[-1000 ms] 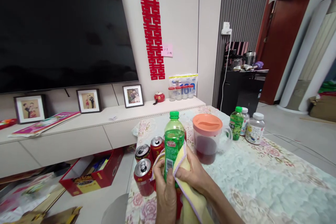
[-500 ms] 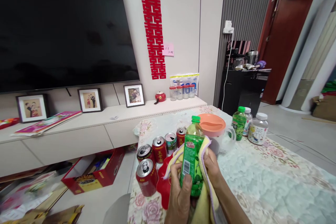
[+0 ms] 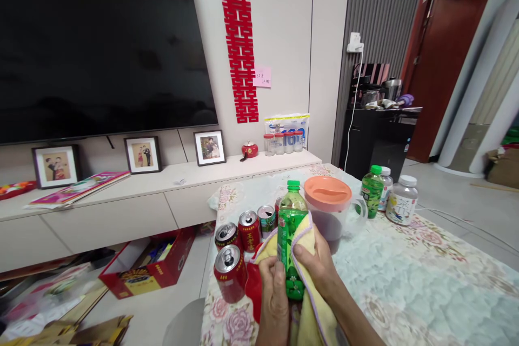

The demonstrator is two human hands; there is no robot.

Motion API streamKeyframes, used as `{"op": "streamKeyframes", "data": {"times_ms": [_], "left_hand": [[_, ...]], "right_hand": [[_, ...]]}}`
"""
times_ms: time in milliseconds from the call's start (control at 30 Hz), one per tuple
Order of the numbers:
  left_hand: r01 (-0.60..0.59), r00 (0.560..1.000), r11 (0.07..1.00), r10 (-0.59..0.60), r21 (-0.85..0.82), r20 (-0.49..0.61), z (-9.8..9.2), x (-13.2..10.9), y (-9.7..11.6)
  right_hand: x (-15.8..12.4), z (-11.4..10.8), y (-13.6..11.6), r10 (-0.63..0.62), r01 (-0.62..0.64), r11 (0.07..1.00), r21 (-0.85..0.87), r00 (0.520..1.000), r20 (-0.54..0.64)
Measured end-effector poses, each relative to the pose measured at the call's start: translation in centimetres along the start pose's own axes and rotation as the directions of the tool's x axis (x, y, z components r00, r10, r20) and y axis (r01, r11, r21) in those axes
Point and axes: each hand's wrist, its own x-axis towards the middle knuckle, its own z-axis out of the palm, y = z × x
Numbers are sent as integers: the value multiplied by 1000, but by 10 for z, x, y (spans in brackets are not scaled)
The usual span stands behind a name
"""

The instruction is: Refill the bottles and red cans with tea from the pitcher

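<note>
A green plastic drink bottle (image 3: 290, 238) with a green cap stands upright between my hands above the table. My left hand (image 3: 273, 292) grips its left side, with the cloth behind the fingers. My right hand (image 3: 320, 259) presses a yellow cloth (image 3: 312, 303) with a purple edge against the bottle's right side. Behind the hands, a red dish (image 3: 253, 289) shows in part. Several drink cans stand to the left, among them a red can (image 3: 230, 275) in front and a green can (image 3: 266, 221). An orange-lidded pitcher (image 3: 328, 197) stands just beyond my right hand.
A second green bottle (image 3: 371, 192) and two white-capped jars, one a clear jar (image 3: 401, 203), stand at the right. Flowered cloth covers the table (image 3: 405, 265). Behind it is a low white cabinet (image 3: 203, 178) with picture frames. A red box (image 3: 148, 267) sits on the floor.
The bottle has turned, so its barcode has swung left, mostly out of sight. My right hand has wrapped the cloth further across its front. The view has shifted slightly.
</note>
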Motion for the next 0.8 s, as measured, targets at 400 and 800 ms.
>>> {"op": "streamKeyframes", "data": {"times_ms": [400, 800], "left_hand": [[-48, 998, 997, 50, -57, 33, -3, 5, -2], [-64, 983, 998, 67, -22, 174, -6, 10, -3]], "right_hand": [[2, -7, 17, -116, 86, 972, -217, 985, -126], [1, -24, -1, 0, -15, 998, -62, 973, -229]]}}
